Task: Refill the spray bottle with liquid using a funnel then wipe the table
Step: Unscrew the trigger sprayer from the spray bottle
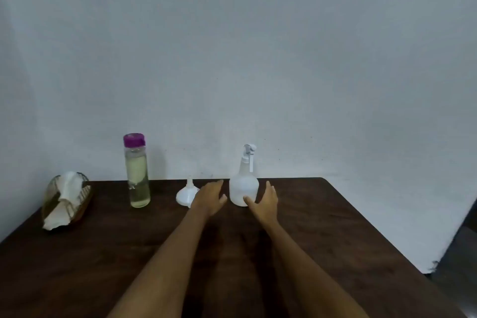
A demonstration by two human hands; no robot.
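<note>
The spray bottle stands upright between the two hands, its long axis vertical and its trigger head on top. It sits just beyond the right hand, slightly to that hand's thumb side; the thumb reaches to the bottle's lower wall, and contact cannot be confirmed. The right hand is spread, fingers straight, holding nothing. The left hand is also spread and empty, its fingers pointing toward the bottle's near side with a visible gap between. The right hand is the nearer of the two. Judged step: both hands closing on the bottle to steady it and unscrew the head.

The bottle is white, translucent, with a wide rounded base narrowing to a slim neck; its fill level cannot be read.

The funnel lies mouth-down just beyond the left hand, partly covered by it. The clear bottle with a purple cap stands well outboard of the left hand, holding pale liquid.
</note>
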